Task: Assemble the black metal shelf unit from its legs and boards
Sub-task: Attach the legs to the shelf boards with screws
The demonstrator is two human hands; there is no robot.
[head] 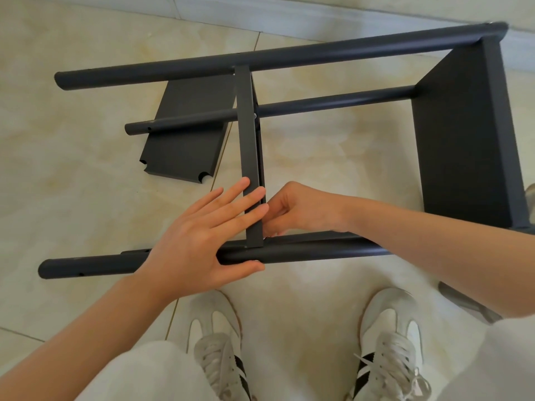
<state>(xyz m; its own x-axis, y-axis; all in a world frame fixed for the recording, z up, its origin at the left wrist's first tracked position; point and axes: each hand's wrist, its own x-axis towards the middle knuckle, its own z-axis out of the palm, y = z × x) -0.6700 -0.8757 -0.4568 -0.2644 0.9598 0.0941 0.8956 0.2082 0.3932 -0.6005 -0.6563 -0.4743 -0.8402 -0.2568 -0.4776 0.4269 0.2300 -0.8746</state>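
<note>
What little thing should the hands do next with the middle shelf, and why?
Probably fix the middle board to the near leg at their joint: the left hand presses flat on that board's edge, and the right hand curls its fingers right at the joint. Whether it holds anything is hidden.

Indoor room, probably domestic: glossy cream marble-patterned floor tiles (72, 183) with thin grout lines (173, 314), meeting a pale skirting board (289, 15) along the wall (434, 4).
</note>
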